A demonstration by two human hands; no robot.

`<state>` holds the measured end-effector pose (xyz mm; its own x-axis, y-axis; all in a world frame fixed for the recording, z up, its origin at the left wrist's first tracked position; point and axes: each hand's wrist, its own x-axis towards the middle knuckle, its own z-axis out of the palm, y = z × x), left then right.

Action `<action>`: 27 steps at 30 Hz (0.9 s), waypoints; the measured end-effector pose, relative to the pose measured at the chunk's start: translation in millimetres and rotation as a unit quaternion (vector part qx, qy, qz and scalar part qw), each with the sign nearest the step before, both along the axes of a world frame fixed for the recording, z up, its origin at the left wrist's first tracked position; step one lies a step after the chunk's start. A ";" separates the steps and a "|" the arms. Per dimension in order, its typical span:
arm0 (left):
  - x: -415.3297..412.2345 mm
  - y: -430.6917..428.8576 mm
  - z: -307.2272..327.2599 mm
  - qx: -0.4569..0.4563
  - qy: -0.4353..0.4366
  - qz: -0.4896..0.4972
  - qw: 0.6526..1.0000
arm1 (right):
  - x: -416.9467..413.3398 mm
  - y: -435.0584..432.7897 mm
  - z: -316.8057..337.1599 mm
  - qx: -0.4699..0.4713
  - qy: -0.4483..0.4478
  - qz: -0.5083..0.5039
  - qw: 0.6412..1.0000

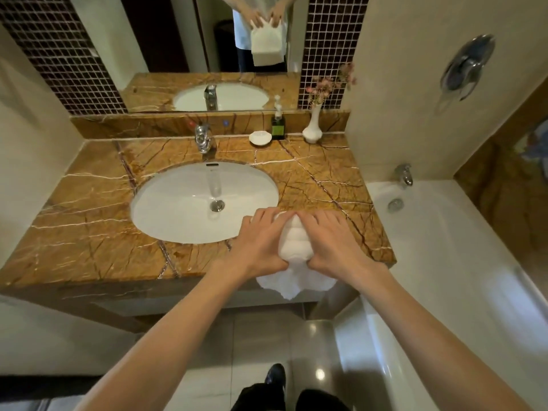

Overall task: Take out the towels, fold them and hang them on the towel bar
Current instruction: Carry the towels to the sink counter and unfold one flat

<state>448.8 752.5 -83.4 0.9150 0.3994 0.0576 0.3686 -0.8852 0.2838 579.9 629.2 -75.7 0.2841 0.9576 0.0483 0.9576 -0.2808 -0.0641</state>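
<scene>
A white towel (295,244) is bunched between both my hands above the front right part of the brown marble counter (89,226). My left hand (261,241) grips its left side and my right hand (329,241) grips its right side, fingers spread over the top. The towel's lower end hangs below my hands past the counter's front edge. The mirror (166,34) shows the towel folded in half and hanging from both hands. No towel bar is in view.
A white sink (166,203) with a chrome tap (203,139) sits in the counter. A soap dish (260,137), a soap bottle (278,126) and a white vase (312,126) stand at the back. A bathtub (444,247) lies on the right.
</scene>
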 end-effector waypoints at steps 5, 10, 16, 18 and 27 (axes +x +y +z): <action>31.0 24.6 -2.1 -0.007 0.000 -0.002 1.000 | 30.7 24.2 1.1 -0.010 0.000 0.004 1.000; 63.4 46.8 -6.2 -0.008 0.000 0.002 1.000 | 65.8 47.1 -4.2 -0.015 0.003 0.009 1.000; 108.1 70.1 -5.4 -0.008 0.013 0.016 1.000 | 114.0 74.6 -7.2 -0.013 0.014 0.020 1.000; 121.8 77.9 -4.0 -0.010 0.013 0.023 1.000 | 129.5 83.4 -6.9 -0.009 0.023 0.028 0.999; 163.3 103.4 -3.9 -0.005 0.037 0.048 0.998 | 177.0 115.2 -11.6 -0.007 0.046 0.056 0.997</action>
